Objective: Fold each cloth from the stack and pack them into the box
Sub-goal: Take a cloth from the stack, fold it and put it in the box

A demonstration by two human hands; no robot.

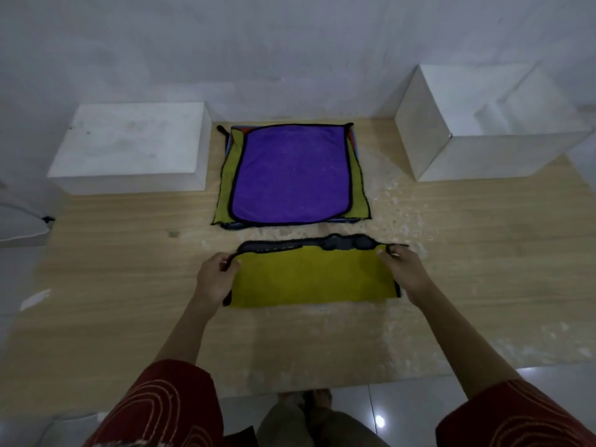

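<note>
Pinching the yellow cloth at its far corners: your left hand grips the 9 o'clock end, your right hand the 3 o'clock end. Cloth lies folded in half on the table. Stack, purple cloth on top, sits apart at 12 o'clock. Open box at 2 o'clock; white block at 10 o'clock.

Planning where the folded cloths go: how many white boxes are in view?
2. The left box, its top closed, sits left of the cloth stack. The right box, open on top, sits right of it. None looks hidden.
</note>
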